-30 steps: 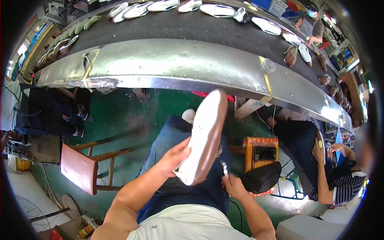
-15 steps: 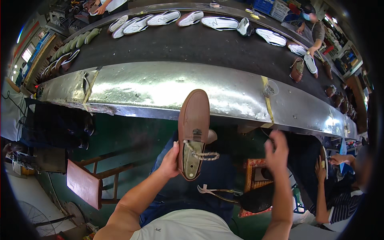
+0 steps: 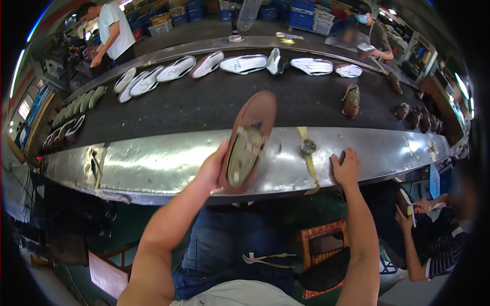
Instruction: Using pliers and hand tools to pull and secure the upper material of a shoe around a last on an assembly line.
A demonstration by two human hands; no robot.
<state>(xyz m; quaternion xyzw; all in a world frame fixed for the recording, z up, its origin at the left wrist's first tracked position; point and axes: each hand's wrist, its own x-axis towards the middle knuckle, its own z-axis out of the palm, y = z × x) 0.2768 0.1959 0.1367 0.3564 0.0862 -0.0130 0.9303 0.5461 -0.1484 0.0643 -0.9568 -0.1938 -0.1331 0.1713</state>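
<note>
My left hand (image 3: 212, 166) is closed round the side and heel of a brown shoe (image 3: 255, 115), a shoe last (image 3: 242, 160) filling its opening. The shoe is held above the metal ledge, toe pointing away from me and slightly right. Its lace is blurred. My right hand (image 3: 348, 169) rests on the ledge to the right, thumb and fingers apart, with nothing visible in it. Between the shoe and that hand stands a small clear cup (image 3: 308, 147) of dark bits, beside a strip of yellow tape (image 3: 310, 171). A pair of pincers (image 3: 265, 259) lies on my lap.
The metal ledge (image 3: 153, 163) borders a dark conveyor belt (image 3: 178, 109). White-lined shoes (image 3: 244, 64) line its far side; a brown shoe (image 3: 351, 102) stands nearer. A seated co-worker (image 3: 444, 245) handles a shoe at right; others stand beyond. A stool (image 3: 104, 273) is at lower left.
The view has tilted up toward the belt. My left hand has carried the shoe forward over the ledge, and my right hand has come from mid-air to rest on the ledge.
</note>
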